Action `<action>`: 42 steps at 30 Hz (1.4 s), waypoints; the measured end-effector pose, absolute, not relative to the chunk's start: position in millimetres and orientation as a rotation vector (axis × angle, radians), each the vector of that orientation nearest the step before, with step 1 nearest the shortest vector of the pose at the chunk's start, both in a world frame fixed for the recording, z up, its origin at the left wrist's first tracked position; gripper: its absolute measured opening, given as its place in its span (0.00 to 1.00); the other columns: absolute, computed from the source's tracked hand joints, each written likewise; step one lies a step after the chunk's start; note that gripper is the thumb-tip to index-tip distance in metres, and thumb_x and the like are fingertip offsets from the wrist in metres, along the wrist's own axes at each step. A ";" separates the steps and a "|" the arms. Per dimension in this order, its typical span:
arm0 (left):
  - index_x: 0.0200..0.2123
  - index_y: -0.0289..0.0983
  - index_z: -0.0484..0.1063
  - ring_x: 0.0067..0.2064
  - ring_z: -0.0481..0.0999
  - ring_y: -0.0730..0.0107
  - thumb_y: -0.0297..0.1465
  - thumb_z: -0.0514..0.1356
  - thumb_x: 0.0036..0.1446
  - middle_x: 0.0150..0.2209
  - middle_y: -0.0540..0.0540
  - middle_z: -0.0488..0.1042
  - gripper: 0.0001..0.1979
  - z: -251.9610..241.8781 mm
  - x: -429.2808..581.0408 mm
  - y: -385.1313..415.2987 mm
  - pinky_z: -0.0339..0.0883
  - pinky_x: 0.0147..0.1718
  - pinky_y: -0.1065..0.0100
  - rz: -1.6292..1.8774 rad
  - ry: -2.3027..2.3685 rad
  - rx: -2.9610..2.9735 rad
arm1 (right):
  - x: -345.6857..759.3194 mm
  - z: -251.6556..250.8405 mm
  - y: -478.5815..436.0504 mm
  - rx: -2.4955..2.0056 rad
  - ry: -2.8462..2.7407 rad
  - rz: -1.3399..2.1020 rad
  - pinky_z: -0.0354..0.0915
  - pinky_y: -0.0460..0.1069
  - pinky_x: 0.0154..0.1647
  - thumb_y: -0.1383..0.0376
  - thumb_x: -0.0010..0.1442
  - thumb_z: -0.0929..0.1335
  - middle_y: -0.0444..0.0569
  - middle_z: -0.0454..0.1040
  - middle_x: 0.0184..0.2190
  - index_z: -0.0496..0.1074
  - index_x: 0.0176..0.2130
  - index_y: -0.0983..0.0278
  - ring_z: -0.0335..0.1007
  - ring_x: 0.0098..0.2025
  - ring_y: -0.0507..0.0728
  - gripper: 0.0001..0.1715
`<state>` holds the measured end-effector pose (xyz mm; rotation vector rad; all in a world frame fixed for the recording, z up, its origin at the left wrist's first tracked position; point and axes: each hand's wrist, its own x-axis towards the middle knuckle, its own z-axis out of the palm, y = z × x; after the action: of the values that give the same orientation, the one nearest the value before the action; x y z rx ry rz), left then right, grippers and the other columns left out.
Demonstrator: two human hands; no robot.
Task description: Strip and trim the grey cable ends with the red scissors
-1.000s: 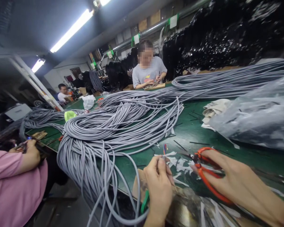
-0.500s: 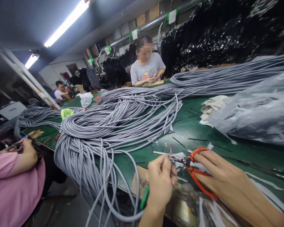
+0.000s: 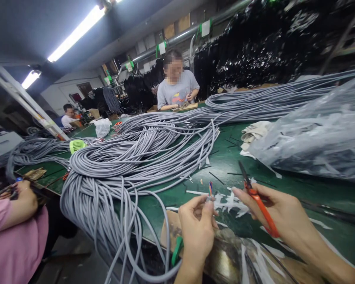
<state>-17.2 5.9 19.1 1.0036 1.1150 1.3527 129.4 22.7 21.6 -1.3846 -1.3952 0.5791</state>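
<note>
My left hand (image 3: 197,223) pinches the end of a grey cable, whose coloured inner wires (image 3: 210,188) in blue and orange stick up above the fingertips. To its right, my right hand (image 3: 276,213) is wrapped round red-handled scissors (image 3: 258,205). Their dark blades point up and away, apart from the cable end. White scraps (image 3: 229,202) lie on the green table (image 3: 225,157) between and beyond my hands. A looped grey cable (image 3: 154,272) hangs at the table edge left of my left hand.
Large bundles of grey cable (image 3: 106,157) cover the table's left and middle. A clear plastic bag (image 3: 313,138) of scraps and a beige cloth (image 3: 254,134) lie at right. A person in grey (image 3: 177,88) works opposite; a person in pink (image 3: 16,232) sits at left.
The scissors have moved off the cable end, swinging to the right and turning blades upward in my right hand. My left hand still holds the cable. The view has shifted slightly.
</note>
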 end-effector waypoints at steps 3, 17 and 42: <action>0.35 0.30 0.83 0.19 0.72 0.73 0.33 0.66 0.48 0.25 0.42 0.80 0.13 17.3 -18.5 4.4 0.68 0.19 0.75 1.277 1.131 1.116 | 125.8 29.9 24.2 -1.298 -1.358 0.789 0.64 0.47 0.23 0.42 0.43 0.72 0.48 0.71 0.21 0.65 0.19 0.61 0.66 0.21 0.54 0.27; 0.45 0.38 0.80 0.40 0.82 0.56 0.44 0.68 0.45 0.42 0.43 0.82 0.24 -13.5 -20.6 27.4 0.78 0.39 0.66 1.325 1.266 1.482 | 123.6 31.7 23.9 -1.146 -1.184 1.040 0.63 0.45 0.27 0.55 0.37 0.76 0.40 0.68 0.20 0.64 0.20 0.63 0.63 0.24 0.50 0.21; 0.29 0.29 0.80 0.19 0.76 0.68 0.38 0.69 0.45 0.21 0.44 0.78 0.15 20.7 -7.7 5.3 0.70 0.18 0.73 1.345 1.148 1.074 | 119.5 33.6 12.2 -1.120 -1.140 1.132 0.68 0.47 0.24 0.47 0.34 0.78 0.45 0.72 0.19 0.73 0.22 0.64 0.67 0.22 0.53 0.26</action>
<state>-7.7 5.3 20.7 1.0736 1.1483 1.3455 119.5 12.2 33.6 -1.1204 -1.1402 1.1323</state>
